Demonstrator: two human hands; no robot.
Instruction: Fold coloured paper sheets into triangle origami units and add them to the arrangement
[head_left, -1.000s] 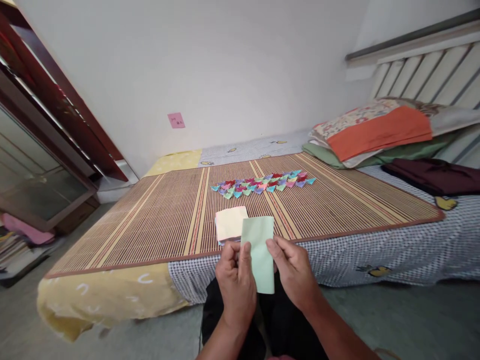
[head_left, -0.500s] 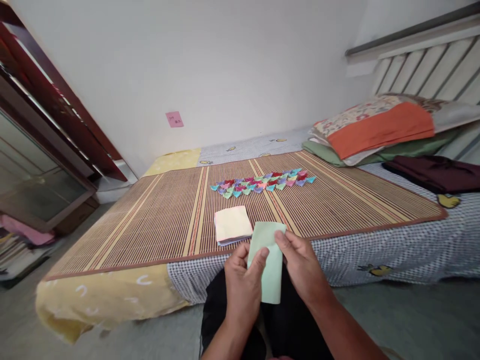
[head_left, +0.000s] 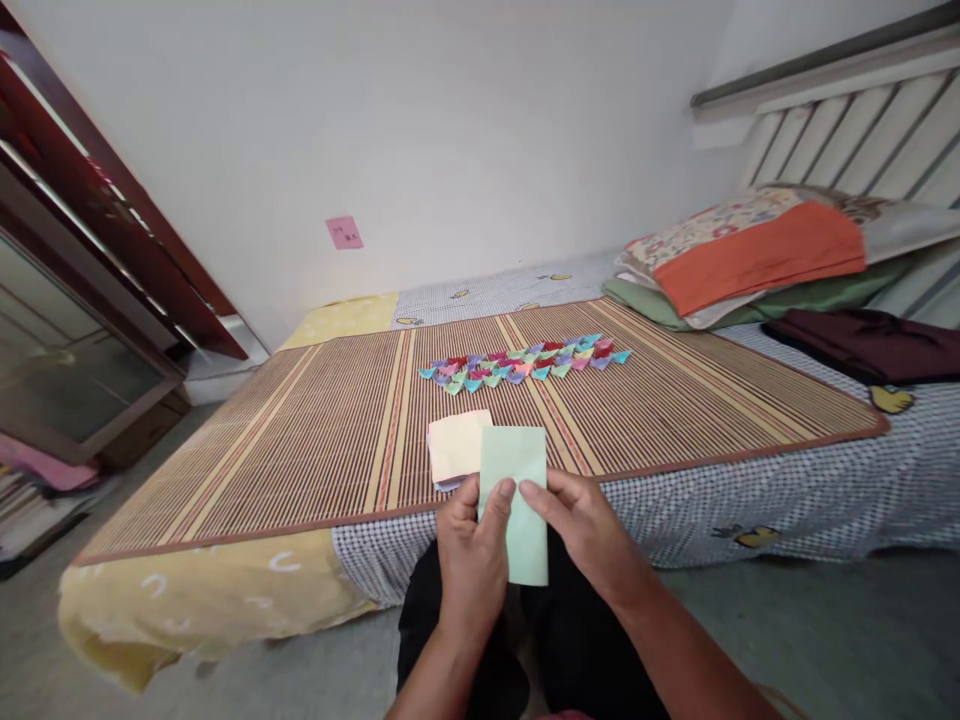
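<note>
A pale green sheet of paper [head_left: 514,455], folded into a tall narrow rectangle, is held upright above my lap. My left hand [head_left: 474,545] grips its left side, thumb on the front and fingers behind. On the other side my right hand [head_left: 589,525] pinches it the same way, the two thumbs almost meeting at the middle. Just beyond, a stack of square paper [head_left: 457,445] with a cream sheet on top lies on the mat, partly covered by the green paper. Farther back stand rows of small folded paper pieces [head_left: 525,366] in many colours.
A striped mat [head_left: 315,440] covers most of the bed, over a checked sheet [head_left: 675,510]. Pillows [head_left: 757,260] and dark folded cloth [head_left: 862,345] lie at the right. A pink note [head_left: 344,232] is on the wall. A glass-fronted cabinet [head_left: 82,350] stands left.
The green paper has moved slightly left and up and is now straighter. My right hand has slid down from its upper right corner to the middle of the right edge.
</note>
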